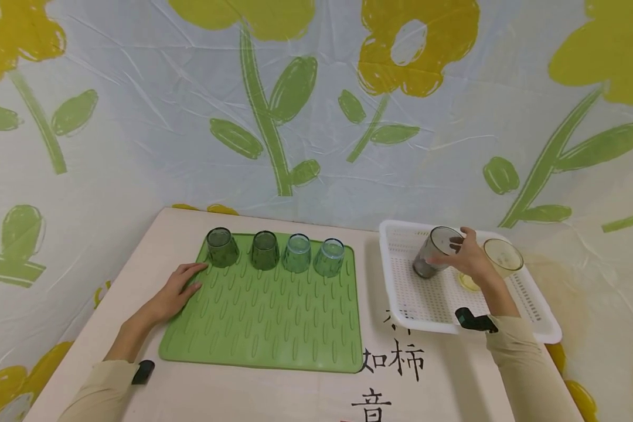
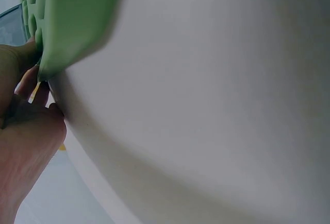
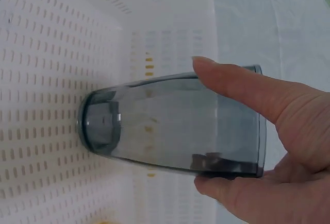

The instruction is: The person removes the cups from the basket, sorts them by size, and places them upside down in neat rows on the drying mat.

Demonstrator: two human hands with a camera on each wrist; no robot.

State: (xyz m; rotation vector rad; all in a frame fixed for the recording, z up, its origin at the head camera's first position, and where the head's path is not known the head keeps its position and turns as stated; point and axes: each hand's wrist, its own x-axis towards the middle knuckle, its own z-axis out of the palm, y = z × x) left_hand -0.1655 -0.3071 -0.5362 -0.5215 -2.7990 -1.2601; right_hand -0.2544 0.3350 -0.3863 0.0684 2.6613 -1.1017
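My right hand (image 1: pixel 472 258) grips a tall grey-tinted drinking glass (image 3: pixel 154 126) near its rim, thumb on one side and fingers on the other. The glass stands slightly tilted inside a white perforated basket (image 1: pixel 424 322), its base at the basket floor. Beside it in the basket is a clear yellowish glass (image 1: pixel 503 255), partly behind the hand. My left hand (image 1: pixel 175 293) rests at the left edge of a green ridged mat (image 1: pixel 264 322), fingers touching that edge. In the left wrist view the mat corner (image 2: pixel 77 23) hides part of the fingers.
Along the mat's back edge stand several upside-down glasses: a grey one (image 1: pixel 223 247), a dark green one (image 1: pixel 265 251), and pale blue ones, the last (image 1: pixel 329 258) at the right. A flower-printed sheet (image 1: pixel 327 146) hangs behind the table.
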